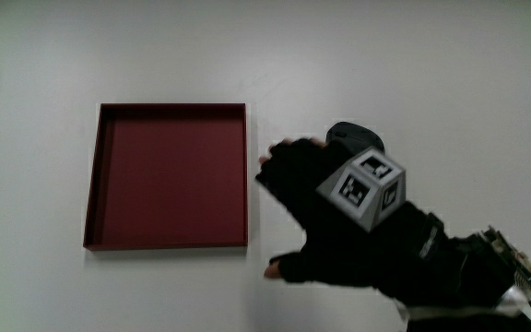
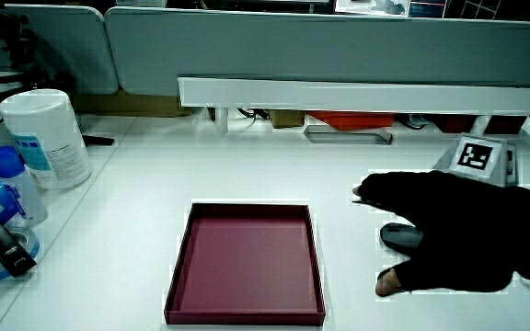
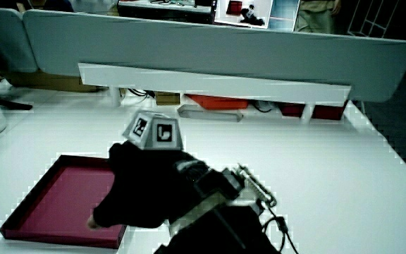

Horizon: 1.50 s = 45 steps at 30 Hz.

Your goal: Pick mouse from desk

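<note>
Gloved hand (image 1: 325, 217) draped over a dark mouse (image 1: 356, 136) beside a shallow red tray (image 1: 167, 242), fingers spread and arched, not yet closed around it.

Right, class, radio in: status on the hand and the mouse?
Hand over mouse, fingers draped, grasp unconfirmed. Mouse on table, beside red tray. Tray empty. Nothing in the way.

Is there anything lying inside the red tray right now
No, the red tray shows only its bare floor, and the mouse sits on the table beside it, under the hand.
</note>
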Motion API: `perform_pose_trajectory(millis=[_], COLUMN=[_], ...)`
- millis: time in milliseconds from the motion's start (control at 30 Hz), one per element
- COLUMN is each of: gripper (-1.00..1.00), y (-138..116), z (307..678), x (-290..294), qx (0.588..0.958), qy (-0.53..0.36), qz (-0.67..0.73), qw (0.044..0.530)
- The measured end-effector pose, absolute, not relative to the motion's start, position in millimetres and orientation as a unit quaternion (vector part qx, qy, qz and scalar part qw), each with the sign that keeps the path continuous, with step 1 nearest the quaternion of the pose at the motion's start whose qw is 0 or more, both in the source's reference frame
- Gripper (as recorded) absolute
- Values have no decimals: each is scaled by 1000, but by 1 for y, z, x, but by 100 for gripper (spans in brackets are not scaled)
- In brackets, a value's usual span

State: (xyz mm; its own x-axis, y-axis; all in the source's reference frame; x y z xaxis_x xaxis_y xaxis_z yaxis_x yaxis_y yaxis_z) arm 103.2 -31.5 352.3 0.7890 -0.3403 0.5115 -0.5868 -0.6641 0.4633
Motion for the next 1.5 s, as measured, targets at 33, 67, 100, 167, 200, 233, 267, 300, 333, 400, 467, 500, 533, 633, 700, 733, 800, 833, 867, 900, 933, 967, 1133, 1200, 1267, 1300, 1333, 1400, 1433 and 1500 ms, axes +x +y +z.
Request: perform_pose_trajectory(millis=[33,67,100,167,200,233,267,300,333,400,467,500,533,633,700,733,800,833,867,900,933,967,1133,1200,1267,1300,1333,1400,1433,1500], gripper=[0,0,0,0,0,0,0,0,0,0,0,0,0,0,0,0,0,0,0,0,0,0,0,0,0,0,0,0,0,0], y=[-36,-41,-46,-55,-59,-63,-67,-70,-74,-81,-86,-89,-91,-96,-99,-100,-101,-102,-102,-103,-103,-103,-102,-102,-102,-101,-101,-100,-99,-99], z=[350,363,367,372,374,382,384,387,395,404,412,419,422,438,445,451,458,463,468,471,475,479,501,509,513,518,518,525,524,532], x=[105,111,115,122,125,130,133,136,141,148,154,158,161,171,175,178,180,182,183,185,186,188,195,199,200,201,201,203,201,203], qx=[883,894,893,894,894,896,894,892,895,893,892,893,893,890,889,889,886,886,886,886,885,884,878,877,876,875,874,875,875,873], qy=[-243,-235,-219,-202,-191,-176,-167,-159,-151,-130,-111,-104,-91,-70,-58,-49,-43,-37,-32,-28,-24,-20,0,8,14,18,17,25,24,29], qz=[219,199,206,210,216,211,220,222,215,221,224,217,219,219,215,211,212,205,203,202,202,202,191,187,186,185,184,176,177,171], qw=[336,325,335,340,342,349,354,359,360,370,378,380,383,395,400,403,409,414,415,416,418,422,439,443,445,447,450,451,450,455])
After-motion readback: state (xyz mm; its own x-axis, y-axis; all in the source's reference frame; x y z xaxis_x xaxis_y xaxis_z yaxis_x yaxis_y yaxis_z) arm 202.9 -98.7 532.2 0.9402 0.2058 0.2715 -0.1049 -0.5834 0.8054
